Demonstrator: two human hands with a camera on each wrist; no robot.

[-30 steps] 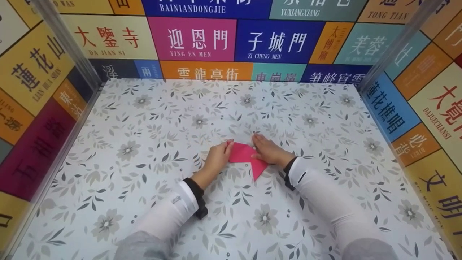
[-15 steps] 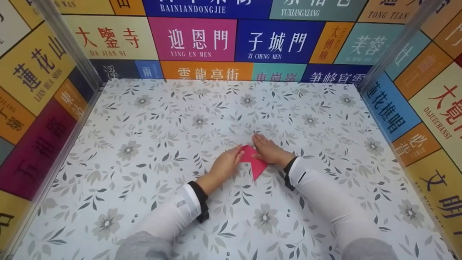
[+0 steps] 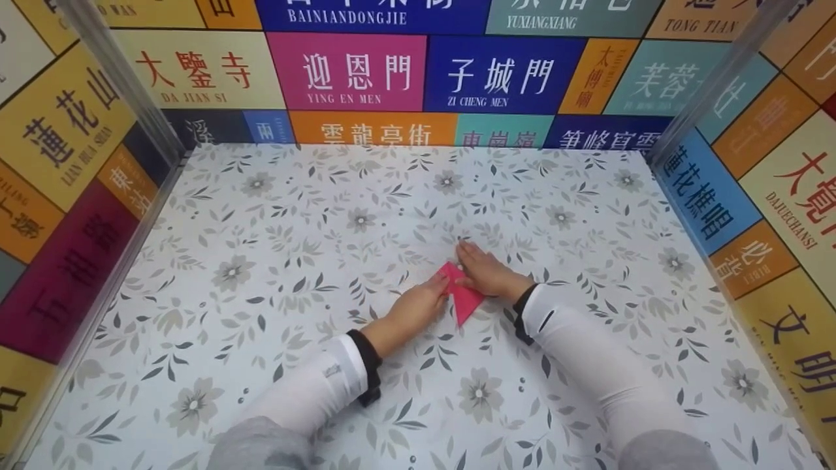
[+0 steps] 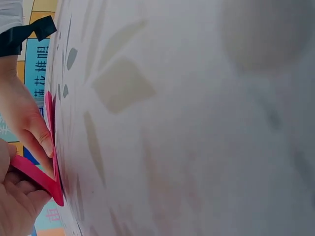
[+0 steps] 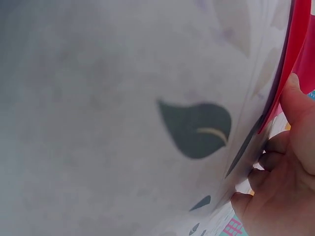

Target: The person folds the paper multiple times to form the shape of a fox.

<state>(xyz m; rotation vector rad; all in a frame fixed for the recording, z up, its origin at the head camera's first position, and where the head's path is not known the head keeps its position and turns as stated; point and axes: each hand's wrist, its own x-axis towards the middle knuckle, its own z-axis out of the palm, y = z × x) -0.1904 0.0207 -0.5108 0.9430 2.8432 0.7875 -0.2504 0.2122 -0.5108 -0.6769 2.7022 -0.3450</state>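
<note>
A folded piece of pink paper lies near the middle of the table, one pointed corner aimed toward me. My left hand pinches the paper's left flap and holds it raised; in the left wrist view the lifted flap stands at an angle to the layer on the table. My right hand rests on the paper's right side with its fingers extended. In the right wrist view the right thumb presses the paper and the other fingers lie beside it. Part of the paper is hidden beneath both hands.
A white cloth with grey flowers and leaves covers the table. Panels with colourful printed place names stand at the back and both sides. Clear corner strips join them.
My left hand has moved right toward the right hand, bringing the paper's left flap over, so less pink shows on the left. The right hand has stayed in place.
</note>
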